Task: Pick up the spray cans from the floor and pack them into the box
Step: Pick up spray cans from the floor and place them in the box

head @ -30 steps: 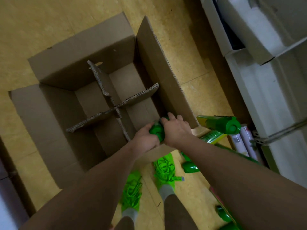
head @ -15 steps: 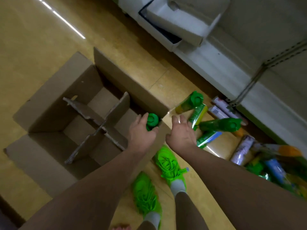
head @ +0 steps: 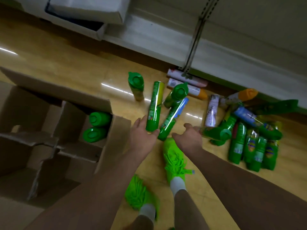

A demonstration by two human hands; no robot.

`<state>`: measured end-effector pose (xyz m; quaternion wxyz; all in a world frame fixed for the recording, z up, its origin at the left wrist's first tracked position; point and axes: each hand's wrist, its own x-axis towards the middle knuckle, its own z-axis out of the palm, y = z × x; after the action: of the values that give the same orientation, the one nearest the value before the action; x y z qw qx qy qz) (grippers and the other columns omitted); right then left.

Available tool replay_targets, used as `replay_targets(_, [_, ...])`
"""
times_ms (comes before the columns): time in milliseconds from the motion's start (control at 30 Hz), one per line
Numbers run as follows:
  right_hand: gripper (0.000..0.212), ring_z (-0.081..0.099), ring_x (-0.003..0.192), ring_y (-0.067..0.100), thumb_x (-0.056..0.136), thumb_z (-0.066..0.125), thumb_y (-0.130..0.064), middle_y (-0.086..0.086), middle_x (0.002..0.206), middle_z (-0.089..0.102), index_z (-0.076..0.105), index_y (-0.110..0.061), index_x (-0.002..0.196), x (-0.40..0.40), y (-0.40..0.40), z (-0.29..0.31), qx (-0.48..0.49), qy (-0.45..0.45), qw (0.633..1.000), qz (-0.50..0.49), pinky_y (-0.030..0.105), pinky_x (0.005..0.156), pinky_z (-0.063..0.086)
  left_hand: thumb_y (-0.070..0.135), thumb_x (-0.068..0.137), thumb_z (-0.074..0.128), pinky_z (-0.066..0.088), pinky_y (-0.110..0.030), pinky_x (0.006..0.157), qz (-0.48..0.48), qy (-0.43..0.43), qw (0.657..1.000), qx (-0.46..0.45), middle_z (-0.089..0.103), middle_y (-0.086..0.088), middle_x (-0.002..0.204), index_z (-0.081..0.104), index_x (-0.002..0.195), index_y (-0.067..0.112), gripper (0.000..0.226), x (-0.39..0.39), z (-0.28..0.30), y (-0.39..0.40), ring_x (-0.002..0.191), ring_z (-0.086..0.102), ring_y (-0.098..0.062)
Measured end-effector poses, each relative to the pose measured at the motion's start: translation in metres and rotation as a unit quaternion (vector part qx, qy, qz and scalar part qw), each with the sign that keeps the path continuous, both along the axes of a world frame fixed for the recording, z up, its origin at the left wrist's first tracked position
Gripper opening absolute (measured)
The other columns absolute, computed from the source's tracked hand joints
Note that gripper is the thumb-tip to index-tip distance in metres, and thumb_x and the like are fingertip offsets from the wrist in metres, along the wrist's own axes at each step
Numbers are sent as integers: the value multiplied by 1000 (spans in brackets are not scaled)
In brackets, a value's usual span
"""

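Observation:
A cardboard box (head: 114,143) with dividers stands open at the left. Two green-capped spray cans (head: 97,126) stand upright in its right corner cell. On the floor to its right lie two green cans (head: 153,107) side by side, and two more green cans (head: 136,85) stand upright behind them. A heap of several green, lilac and blue cans (head: 249,135) lies at the right. My left hand (head: 142,138) reaches out with spread fingers, touching the base of the lying green can. My right hand (head: 191,138) is spread and empty, just left of the heap.
White shelving (head: 216,52) with a metal upright runs along the back. A white carton (head: 86,15) sits at the top left. My two feet in bright green shoes (head: 174,160) stand on the yellow floor between box and cans.
Both hands left the can now standing in the box and swung right toward the cans on the floor. The view turned right, showing the heap.

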<state>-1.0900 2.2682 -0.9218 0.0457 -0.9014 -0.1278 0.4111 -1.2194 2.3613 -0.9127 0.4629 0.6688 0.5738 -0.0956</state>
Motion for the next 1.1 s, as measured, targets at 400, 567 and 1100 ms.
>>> replay_targets(400, [46,61,96,30,98,51,-54,11,113,56,52,-15,123,81,29,-78,141,258,822,-488,50,89,55,38,98,52,44,-48,106,408,-66,897,-156,50,-10,139,47,142,26,46,74,-69,60,123,50,-33])
replay_targets(567, [61,59,113,43,94,56,-57,28,126,51,48,-9,132,106,61,-86,167,341,701,-603,55,91,53,60,100,36,50,-53,98,600,-126,755,-232,38,-5,153,30,154,25,64,91,-68,100,131,47,-33])
replay_targets(1100, [35,62,105,36,93,63,-28,21,117,63,61,0,114,128,104,-89,204,403,553,-700,43,61,59,28,88,73,59,-57,63,746,-353,390,-408,40,-32,133,43,141,7,64,107,-79,168,110,53,-52])
